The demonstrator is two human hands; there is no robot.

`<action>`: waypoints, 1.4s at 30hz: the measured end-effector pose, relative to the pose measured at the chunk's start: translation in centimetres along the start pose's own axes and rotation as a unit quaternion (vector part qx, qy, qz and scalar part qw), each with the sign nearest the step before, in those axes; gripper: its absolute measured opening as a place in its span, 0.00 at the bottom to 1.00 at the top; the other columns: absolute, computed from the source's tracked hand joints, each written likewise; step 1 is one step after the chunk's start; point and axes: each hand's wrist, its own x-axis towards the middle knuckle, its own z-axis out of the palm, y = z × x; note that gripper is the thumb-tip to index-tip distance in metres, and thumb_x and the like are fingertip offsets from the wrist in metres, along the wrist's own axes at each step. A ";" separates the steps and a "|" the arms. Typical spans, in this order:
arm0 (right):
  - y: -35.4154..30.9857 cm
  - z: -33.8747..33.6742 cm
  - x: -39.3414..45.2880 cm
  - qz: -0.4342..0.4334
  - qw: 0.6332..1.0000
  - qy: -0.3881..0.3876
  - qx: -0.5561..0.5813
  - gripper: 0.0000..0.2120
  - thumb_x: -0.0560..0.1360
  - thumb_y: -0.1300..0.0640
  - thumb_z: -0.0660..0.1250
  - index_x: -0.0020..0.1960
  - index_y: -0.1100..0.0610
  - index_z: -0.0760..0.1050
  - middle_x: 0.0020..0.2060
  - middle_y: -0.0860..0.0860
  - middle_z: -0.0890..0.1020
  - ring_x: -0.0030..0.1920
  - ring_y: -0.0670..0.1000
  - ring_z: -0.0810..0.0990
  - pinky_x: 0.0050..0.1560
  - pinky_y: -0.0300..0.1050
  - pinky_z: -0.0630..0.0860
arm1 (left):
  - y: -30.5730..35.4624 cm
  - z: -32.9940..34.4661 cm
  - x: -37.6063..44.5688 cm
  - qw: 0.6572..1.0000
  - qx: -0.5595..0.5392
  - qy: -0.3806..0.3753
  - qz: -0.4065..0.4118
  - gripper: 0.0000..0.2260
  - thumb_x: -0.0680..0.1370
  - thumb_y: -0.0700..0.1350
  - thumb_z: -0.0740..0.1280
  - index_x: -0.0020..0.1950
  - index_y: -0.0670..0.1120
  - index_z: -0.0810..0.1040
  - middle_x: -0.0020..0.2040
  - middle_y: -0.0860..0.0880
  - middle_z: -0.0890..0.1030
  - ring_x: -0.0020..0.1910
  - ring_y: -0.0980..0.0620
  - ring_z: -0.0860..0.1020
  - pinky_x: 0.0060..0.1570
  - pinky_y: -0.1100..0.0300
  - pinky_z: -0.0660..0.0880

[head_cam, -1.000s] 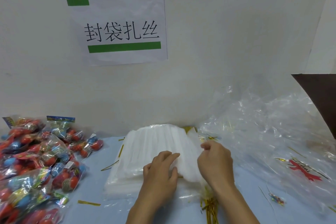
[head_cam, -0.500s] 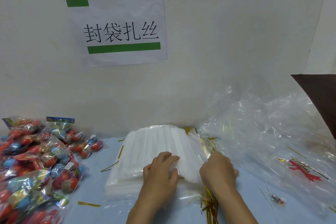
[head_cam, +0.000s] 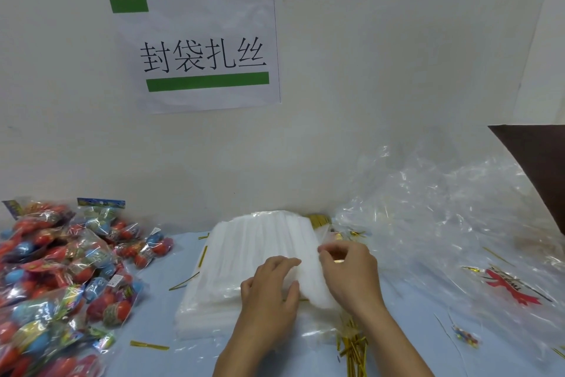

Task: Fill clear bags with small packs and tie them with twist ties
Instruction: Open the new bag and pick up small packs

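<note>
The work looks to be at its very start: a single bag is only now being separated from the thick white-looking stack of flat clear plastic bags [head_cam: 244, 257], which lies on the pale blue table [head_cam: 159, 330] straight in front of the person. The left hand [head_cam: 269, 288] rests on the near part of the stack, fingers loosely bent, pressing it down rather than gripping. The right hand [head_cam: 351, 272], at the stack's right edge, has its fingers and thumb curled together and pinches the top bag's edge, lifting it a little.

No bag near the stack appears filled or tied by this person yet, as far as can be seen. Left of the stack sits the heap of small colourful cellophane packs [head_cam: 58, 272], apparently untouched supply. Just near-right of the stack lies a bundle of gold twist ties [head_cam: 351, 349], with loose ones scattered about. Right of the stack spreads a crumpled mass of clear plastic sheeting [head_cam: 443, 223]. Opening, filling and tying all remain.
</note>
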 end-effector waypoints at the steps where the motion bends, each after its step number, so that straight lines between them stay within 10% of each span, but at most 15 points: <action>1: -0.2 0.4 -0.3 -0.017 1.000 -0.018 -0.004 0.08 0.77 0.61 0.68 0.45 0.50 0.83 0.40 0.40 0.82 0.44 0.41 0.81 0.49 0.39 0.77 | 0.1 0.0 0.0 1.000 -0.014 0.011 -0.004 0.17 0.83 0.48 0.58 0.71 0.62 0.66 0.65 0.65 0.66 0.68 0.66 0.63 0.64 0.64 0.52; 8: -1.4 2.6 -1.6 -0.056 0.994 -0.077 0.060 0.12 0.81 0.58 0.60 0.54 0.40 0.74 0.45 0.38 0.80 0.45 0.38 0.82 0.43 0.27 0.73 | 1.4 -0.4 -0.1 0.998 -0.068 0.006 -0.010 0.21 0.78 0.54 0.57 0.71 0.68 0.61 0.64 0.68 0.69 0.68 0.65 0.65 0.65 0.60 0.54; 14: -1.0 2.1 -1.4 0.004 0.985 -0.124 0.123 0.13 0.81 0.61 0.59 0.58 0.44 0.73 0.47 0.50 0.84 0.51 0.51 0.85 0.59 0.52 0.80 | 0.8 0.1 -0.1 1.000 0.001 0.007 -0.015 0.25 0.80 0.53 0.61 0.75 0.66 0.56 0.67 0.66 0.65 0.69 0.65 0.62 0.63 0.61 0.53; 21: 0.5 -2.4 0.8 0.112 0.988 0.084 0.070 0.11 0.76 0.65 0.61 0.47 0.60 0.83 0.37 0.56 0.85 0.37 0.56 0.86 0.44 0.55 0.83 | -0.2 0.5 0.0 0.998 0.051 0.023 -0.010 0.17 0.83 0.48 0.57 0.68 0.66 0.68 0.63 0.66 0.64 0.65 0.67 0.62 0.58 0.64 0.50; 26: 1.0 -1.5 0.4 0.133 0.984 -0.085 -0.086 0.10 0.74 0.65 0.59 0.37 0.63 0.76 0.35 0.55 0.81 0.38 0.56 0.81 0.38 0.47 0.80 | -0.2 0.6 0.1 0.997 0.053 0.044 -0.023 0.15 0.83 0.45 0.56 0.63 0.62 0.74 0.61 0.66 0.65 0.61 0.69 0.64 0.59 0.64 0.52; 30: 0.8 0.7 -0.1 0.100 0.975 -0.142 -0.142 0.13 0.71 0.67 0.57 0.32 0.54 0.59 0.29 0.50 0.65 0.30 0.48 0.62 0.25 0.38 0.56 | -0.1 0.4 0.1 0.997 0.055 0.054 -0.026 0.16 0.82 0.43 0.56 0.63 0.62 0.73 0.60 0.67 0.65 0.56 0.70 0.62 0.55 0.64 0.52; 33: 0.9 1.4 -0.4 0.073 0.979 -0.135 -0.136 0.10 0.72 0.67 0.57 0.37 0.55 0.70 0.36 0.50 0.74 0.37 0.50 0.71 0.33 0.38 0.63 | 0.1 0.3 0.1 0.997 0.050 0.054 -0.032 0.18 0.82 0.41 0.56 0.64 0.61 0.72 0.60 0.67 0.67 0.56 0.70 0.63 0.54 0.65 0.52; 37: 0.8 2.1 -0.6 0.022 0.983 -0.140 -0.119 0.24 0.79 0.65 0.56 0.74 0.58 0.69 0.72 0.52 0.73 0.72 0.53 0.70 0.66 0.41 0.67 | 0.4 0.0 0.0 0.997 0.047 0.046 -0.035 0.20 0.81 0.40 0.56 0.68 0.61 0.69 0.61 0.67 0.65 0.61 0.67 0.65 0.55 0.65 0.52; 42: 1.5 2.7 -0.6 -0.008 0.986 -0.118 -0.119 0.22 0.82 0.57 0.62 0.76 0.56 0.68 0.73 0.50 0.73 0.74 0.50 0.69 0.71 0.41 0.64 | 0.5 -0.2 0.0 0.998 0.014 0.039 -0.049 0.22 0.80 0.40 0.57 0.70 0.60 0.64 0.61 0.65 0.66 0.62 0.66 0.65 0.59 0.64 0.53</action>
